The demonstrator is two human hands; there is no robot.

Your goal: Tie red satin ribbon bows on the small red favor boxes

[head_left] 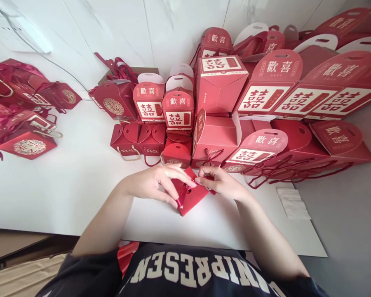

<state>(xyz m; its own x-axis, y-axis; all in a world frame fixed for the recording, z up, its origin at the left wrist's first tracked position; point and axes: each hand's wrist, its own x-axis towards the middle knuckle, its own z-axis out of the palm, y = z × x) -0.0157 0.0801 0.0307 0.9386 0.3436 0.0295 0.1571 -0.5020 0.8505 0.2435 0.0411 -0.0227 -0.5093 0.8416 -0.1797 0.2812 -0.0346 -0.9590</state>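
A small red gift box (195,201) sits turned cornerwise on the white table in front of me, with a dark hole in its top. Dark red ribbon (180,200) runs across the top of the box. My left hand (157,182) is over the box's left side, its thumb and a finger closed on a strip of this ribbon while another finger reaches toward the middle. On the right, my right hand (220,182) pinches the ribbon near the centre of the box, its fingers curled. The two hands' fingertips nearly meet, partly hiding the ribbon.
Red boxes with white labels (261,101) stand stacked against the wall, behind and right of my hands. Small red boxes with rope handles (125,139) stand behind my left hand. Ribboned boxes (27,142) lie far left. A white packet (293,203) lies near the table's right edge.
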